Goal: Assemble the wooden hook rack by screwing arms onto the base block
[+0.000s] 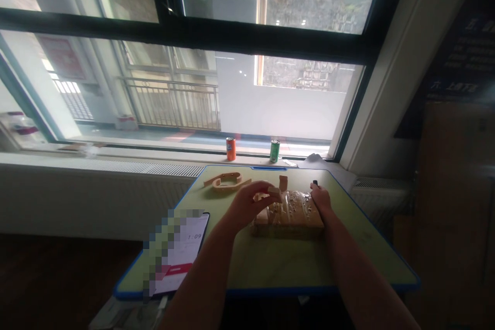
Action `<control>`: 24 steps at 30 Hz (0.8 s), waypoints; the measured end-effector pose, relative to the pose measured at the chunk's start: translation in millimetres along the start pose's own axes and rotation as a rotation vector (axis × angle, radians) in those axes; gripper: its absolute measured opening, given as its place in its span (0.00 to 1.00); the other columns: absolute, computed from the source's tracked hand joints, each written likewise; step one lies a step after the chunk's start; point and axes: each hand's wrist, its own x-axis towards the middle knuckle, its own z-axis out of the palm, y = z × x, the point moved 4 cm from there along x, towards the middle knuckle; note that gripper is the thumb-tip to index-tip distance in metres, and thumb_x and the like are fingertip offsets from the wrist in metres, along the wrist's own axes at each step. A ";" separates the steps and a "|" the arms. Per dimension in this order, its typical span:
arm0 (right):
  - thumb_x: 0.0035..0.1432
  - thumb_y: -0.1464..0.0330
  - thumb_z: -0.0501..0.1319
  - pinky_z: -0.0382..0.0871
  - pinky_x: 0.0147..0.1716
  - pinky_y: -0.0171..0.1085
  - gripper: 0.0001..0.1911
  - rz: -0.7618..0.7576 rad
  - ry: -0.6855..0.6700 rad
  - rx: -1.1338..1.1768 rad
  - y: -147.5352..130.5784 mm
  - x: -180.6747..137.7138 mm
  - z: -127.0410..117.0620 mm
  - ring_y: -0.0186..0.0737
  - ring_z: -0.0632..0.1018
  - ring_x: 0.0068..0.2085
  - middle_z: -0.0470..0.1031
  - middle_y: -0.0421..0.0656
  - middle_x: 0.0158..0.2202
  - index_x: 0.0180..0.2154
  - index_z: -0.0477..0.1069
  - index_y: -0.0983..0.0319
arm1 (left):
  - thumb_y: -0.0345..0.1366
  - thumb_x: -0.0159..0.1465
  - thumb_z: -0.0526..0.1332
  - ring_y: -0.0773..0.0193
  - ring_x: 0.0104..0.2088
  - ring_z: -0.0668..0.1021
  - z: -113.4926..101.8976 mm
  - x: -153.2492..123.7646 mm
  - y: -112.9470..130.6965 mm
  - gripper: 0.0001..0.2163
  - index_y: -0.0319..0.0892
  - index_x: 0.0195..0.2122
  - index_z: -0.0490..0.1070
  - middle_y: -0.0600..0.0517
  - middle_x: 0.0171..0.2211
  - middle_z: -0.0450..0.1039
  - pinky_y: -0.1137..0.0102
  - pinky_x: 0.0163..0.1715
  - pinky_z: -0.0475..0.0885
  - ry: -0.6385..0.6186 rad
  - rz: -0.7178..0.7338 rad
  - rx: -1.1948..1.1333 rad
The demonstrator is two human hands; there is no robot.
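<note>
A cardboard box, wrapped in shiny clear tape and pitted with small holes on top, lies on the table between my hands. Over its left part, my left hand pinches a small pale wooden block between thumb and fingers. My right hand is closed at the box's far right corner. From its fingers sticks out the end of a small black object, whose kind I cannot make out. Just behind the box stands another wooden piece, upright. Curved wooden strips lie to the left of my left hand.
A tablet, partly blurred out, lies at the left of the green table with its blue edge. On the windowsill behind stand an orange can and a green can. A radiator runs below the window.
</note>
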 end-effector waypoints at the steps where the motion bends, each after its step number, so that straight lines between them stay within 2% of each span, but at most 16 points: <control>1: 0.51 0.57 0.50 0.62 0.31 0.36 0.20 0.000 -0.002 0.005 0.0 0.0 0.1 0.45 0.75 0.36 0.76 0.52 0.34 0.33 0.73 0.64 | 0.36 0.56 0.64 0.61 0.42 0.75 0.7 0.2 0.1 0.09 0.40 0.37 0.73 0.48 0.38 0.74 0.65 0.44 0.71 0.000 0.008 0.063; 4: 0.51 0.57 0.50 0.62 0.31 0.36 0.21 0.005 -0.002 0.020 0.2 0.3 0.5 0.45 0.75 0.36 0.76 0.52 0.33 0.33 0.73 0.64 | 0.38 0.55 0.64 0.63 0.38 0.75 2.6 1.1 -2.1 0.09 0.40 0.36 0.74 0.49 0.35 0.75 0.67 0.40 0.71 -0.030 -0.008 0.179; 9: 0.50 0.57 0.50 0.62 0.31 0.36 0.21 0.006 0.009 0.037 0.4 0.3 0.9 0.44 0.75 0.35 0.76 0.51 0.33 0.33 0.73 0.65 | 0.38 0.55 0.64 0.66 0.33 0.75 2.3 1.9 -12.0 0.10 0.42 0.37 0.76 0.50 0.33 0.76 0.69 0.36 0.70 -0.127 -0.116 0.263; 18: 0.51 0.57 0.50 0.62 0.31 0.35 0.21 0.009 0.007 0.043 -2.3 -3.8 -0.5 0.44 0.75 0.35 0.76 0.52 0.34 0.34 0.73 0.65 | 0.40 0.52 0.65 0.62 0.37 0.76 0.4 1.4 -23.1 0.14 0.41 0.38 0.76 0.47 0.37 0.76 0.68 0.38 0.72 -0.292 -0.240 0.081; 21: 0.51 0.57 0.50 0.62 0.31 0.35 0.21 0.011 0.000 0.037 -3.4 -4.6 -1.0 0.44 0.75 0.34 0.76 0.52 0.34 0.34 0.73 0.65 | 0.41 0.51 0.66 0.62 0.35 0.77 -0.8 1.9 -27.8 0.15 0.41 0.39 0.76 0.46 0.38 0.76 0.68 0.34 0.73 -0.318 -0.282 0.012; 24: 0.51 0.58 0.50 0.62 0.30 0.35 0.21 0.012 -0.007 0.029 -4.2 -4.7 -1.3 0.44 0.75 0.34 0.76 0.51 0.33 0.34 0.73 0.65 | 0.43 0.57 0.61 0.64 0.33 0.77 -2.1 4.5 -31.7 0.14 0.39 0.37 0.76 0.46 0.35 0.76 0.69 0.32 0.72 -0.280 -0.268 -0.039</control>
